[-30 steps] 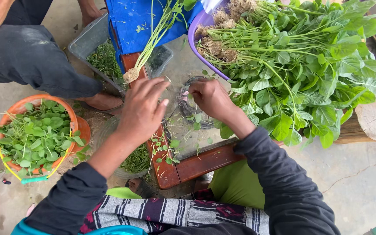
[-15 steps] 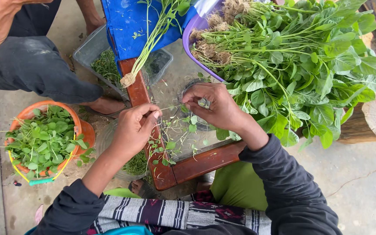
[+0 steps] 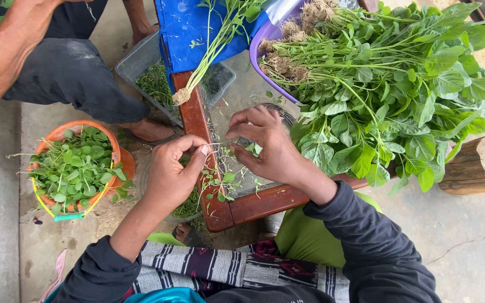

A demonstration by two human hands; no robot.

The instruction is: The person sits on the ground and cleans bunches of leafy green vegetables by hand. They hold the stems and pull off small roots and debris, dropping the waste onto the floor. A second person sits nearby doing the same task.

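An orange bucket of plucked leaves sits left; the left hand pinches a thin sprig over the wooden frame's corner, the right hand plucking it with curled fingers; a large rooted bunch right looks unpicked

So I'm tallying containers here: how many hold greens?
3: an orange bucket of picked leaves at left, a clear plastic tub of trimmings at top centre, and a purple basin of rooted bunches at top right. Others may be hidden.
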